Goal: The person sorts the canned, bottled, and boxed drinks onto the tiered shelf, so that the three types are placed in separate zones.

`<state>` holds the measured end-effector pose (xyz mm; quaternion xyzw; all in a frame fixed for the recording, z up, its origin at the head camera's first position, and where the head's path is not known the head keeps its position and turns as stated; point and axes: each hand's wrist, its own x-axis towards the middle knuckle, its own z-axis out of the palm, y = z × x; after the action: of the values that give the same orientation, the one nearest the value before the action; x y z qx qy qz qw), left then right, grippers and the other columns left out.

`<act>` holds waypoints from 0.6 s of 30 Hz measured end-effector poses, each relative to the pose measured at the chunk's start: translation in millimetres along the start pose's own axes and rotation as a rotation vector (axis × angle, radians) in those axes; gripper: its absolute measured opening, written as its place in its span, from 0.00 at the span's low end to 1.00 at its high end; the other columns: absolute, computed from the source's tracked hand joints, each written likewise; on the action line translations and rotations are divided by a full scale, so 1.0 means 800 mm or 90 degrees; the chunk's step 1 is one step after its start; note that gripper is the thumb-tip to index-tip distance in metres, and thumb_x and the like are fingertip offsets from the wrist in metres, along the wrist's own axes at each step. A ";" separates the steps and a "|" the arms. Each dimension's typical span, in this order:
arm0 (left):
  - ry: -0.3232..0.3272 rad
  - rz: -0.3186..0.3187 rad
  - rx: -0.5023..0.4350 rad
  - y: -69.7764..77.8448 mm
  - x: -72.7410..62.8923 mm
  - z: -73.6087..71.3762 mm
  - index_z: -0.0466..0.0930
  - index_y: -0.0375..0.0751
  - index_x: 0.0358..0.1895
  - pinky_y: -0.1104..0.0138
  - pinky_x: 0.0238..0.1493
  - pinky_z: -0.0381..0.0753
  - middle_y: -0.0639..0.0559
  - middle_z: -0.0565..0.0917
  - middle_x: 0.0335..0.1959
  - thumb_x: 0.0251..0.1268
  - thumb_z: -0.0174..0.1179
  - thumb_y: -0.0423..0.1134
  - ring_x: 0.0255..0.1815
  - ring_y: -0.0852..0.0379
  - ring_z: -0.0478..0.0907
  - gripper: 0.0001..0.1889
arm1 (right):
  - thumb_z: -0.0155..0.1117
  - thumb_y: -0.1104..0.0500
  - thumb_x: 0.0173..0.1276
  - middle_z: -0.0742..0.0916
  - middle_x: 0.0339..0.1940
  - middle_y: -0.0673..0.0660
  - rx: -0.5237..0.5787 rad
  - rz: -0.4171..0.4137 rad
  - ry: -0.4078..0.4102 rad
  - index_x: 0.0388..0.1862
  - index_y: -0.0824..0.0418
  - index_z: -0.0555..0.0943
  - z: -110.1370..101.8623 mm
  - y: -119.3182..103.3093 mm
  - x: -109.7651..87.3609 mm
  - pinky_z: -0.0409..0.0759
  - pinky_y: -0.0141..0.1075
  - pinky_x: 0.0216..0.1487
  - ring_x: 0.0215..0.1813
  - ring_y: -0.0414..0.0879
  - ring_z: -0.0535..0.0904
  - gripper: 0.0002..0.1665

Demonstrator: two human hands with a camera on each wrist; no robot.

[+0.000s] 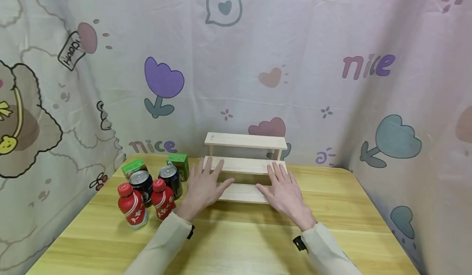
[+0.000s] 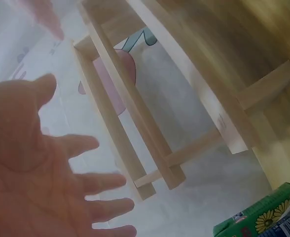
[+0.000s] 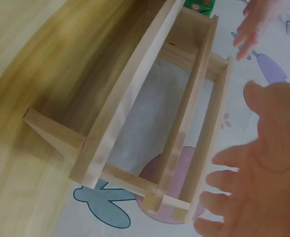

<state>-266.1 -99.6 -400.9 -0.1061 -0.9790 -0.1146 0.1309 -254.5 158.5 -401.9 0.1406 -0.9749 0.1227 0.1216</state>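
Sleeves [image 1: 162, 242], pale: near side of rack. Bottles [image 1: 132, 209], two, red-capped: left of rack. Left hand [image 1: 203, 188]: at rack's left end, fingers straight, spread wide, holding nothing. Right hand [image 1: 284, 192]: at rack's right end, fingers straight, thumb apart, holding nothing. Cans [image 1: 171, 181], two, dark: left of rack. Rack [image 1: 243, 164]: wooden, three-tiered, upright on table [image 1: 239, 238]. Boxes [image 1: 178, 165], two, green: left of rack. Cloth [image 1: 228, 82], printed: behind rack.

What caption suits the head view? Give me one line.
Spread fingers near a tiered wooden shelf, red bottles to the left.
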 end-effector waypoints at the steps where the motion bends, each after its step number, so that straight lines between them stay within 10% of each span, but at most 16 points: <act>1: 0.007 -0.001 -0.005 0.000 0.001 0.000 0.56 0.53 0.77 0.37 0.75 0.45 0.36 0.56 0.77 0.66 0.42 0.73 0.78 0.34 0.48 0.42 | 0.49 0.32 0.72 0.61 0.79 0.62 0.002 -0.007 0.018 0.77 0.63 0.59 0.000 0.000 0.001 0.51 0.58 0.77 0.79 0.60 0.54 0.47; 9: 0.074 -0.027 -0.120 -0.001 0.001 -0.011 0.69 0.46 0.70 0.43 0.64 0.71 0.38 0.73 0.67 0.69 0.48 0.67 0.65 0.38 0.72 0.36 | 0.65 0.47 0.68 0.83 0.62 0.59 0.164 -0.032 0.143 0.62 0.58 0.79 0.011 0.007 0.005 0.76 0.51 0.63 0.63 0.56 0.78 0.27; 18: 0.268 0.016 -0.245 -0.017 -0.007 -0.033 0.86 0.45 0.37 0.64 0.28 0.77 0.53 0.85 0.26 0.66 0.63 0.51 0.26 0.59 0.79 0.13 | 0.68 0.58 0.66 0.89 0.39 0.54 0.525 0.110 0.059 0.45 0.60 0.87 0.025 0.023 0.001 0.82 0.32 0.36 0.36 0.41 0.80 0.11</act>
<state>-258.1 -120.2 -379.9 -0.1151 -0.8893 -0.3161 0.3099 -265.2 170.1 -424.0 0.0897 -0.8458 0.5185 0.0884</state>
